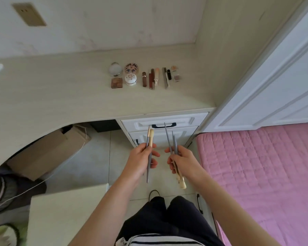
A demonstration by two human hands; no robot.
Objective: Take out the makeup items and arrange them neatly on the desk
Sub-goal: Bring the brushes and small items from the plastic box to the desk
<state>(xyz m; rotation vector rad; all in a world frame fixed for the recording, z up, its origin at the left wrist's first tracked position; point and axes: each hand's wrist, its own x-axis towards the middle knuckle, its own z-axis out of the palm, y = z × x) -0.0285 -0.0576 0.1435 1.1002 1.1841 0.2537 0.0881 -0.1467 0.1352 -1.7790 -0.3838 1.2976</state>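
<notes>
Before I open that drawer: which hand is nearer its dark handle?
Right. The right hand sits just below the dark handle; the left hand is below-left, farther.

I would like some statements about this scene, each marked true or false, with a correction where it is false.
1. Both hands hold makeup brushes. True: the left hand grips brushes and the right hand grips another bunch.
2. The makeup items lie in a row on the desk. True.
3. The bed cover is blue. False: it is pink.
4. The top drawer is pulled open. False: it looks closed.
5. A cardboard box stands on the desk. False: it sits on the floor under the desk.
</notes>
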